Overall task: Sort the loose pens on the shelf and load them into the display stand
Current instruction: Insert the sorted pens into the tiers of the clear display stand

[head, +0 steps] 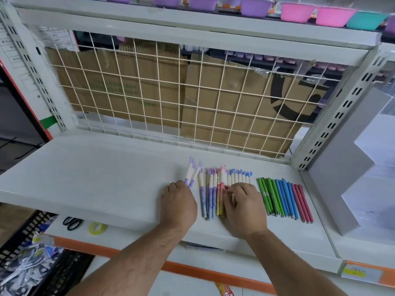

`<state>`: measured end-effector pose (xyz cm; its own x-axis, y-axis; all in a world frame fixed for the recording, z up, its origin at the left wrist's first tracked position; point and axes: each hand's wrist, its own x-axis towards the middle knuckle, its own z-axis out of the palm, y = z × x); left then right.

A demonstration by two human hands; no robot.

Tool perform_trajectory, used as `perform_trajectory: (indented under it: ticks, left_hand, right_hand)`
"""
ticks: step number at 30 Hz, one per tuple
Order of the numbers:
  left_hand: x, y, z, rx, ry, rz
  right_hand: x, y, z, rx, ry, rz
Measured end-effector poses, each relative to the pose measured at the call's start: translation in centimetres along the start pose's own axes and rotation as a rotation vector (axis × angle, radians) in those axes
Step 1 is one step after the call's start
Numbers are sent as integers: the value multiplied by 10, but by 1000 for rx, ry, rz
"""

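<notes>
Your left hand (pixel 178 201) grips the near ends of two white-and-purple plastic pens (pixel 190 174) on the white metal shelf (pixel 96 178). Your right hand (pixel 244 208) curls over the row of pastel pens (pixel 210 189) just to their right; whether it grips one cannot be told. Slim green, blue and red pens (pixel 284 197) lie farther right.
</notes>
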<state>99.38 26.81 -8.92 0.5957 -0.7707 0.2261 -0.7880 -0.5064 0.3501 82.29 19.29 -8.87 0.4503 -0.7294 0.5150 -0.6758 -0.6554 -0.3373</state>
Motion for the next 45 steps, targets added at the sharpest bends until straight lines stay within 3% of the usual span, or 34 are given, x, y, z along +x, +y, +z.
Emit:
perform_trajectory:
  ticks: [10, 16, 20, 26, 31, 39, 45]
  left_hand:
    - [-2, 17, -30, -522, 12, -19]
    - [-12, 63, -28, -879, -148, -63]
    - [-31, 105, -26, -1069, -336, -62]
    - [-58, 175, -23, -1075, -479, 6]
    - [-82, 228, -9, -1013, -564, -26]
    - [-104, 294, 8, -1073, -488, -58]
    - [-98, 303, 21, -1062, -437, -155]
  right_hand:
    - [1, -9, -14, 12, -13, 18]
    - [14, -14, -48, 430, -61, 310]
    - [25, -1, -84, 724, -193, 464]
    - [22, 58, -132, 849, -217, 550]
    - [17, 112, -169, 711, -237, 478]
    - [9, 168, -203, 656, -255, 390]
    - [18, 192, -236, 605, -205, 415]
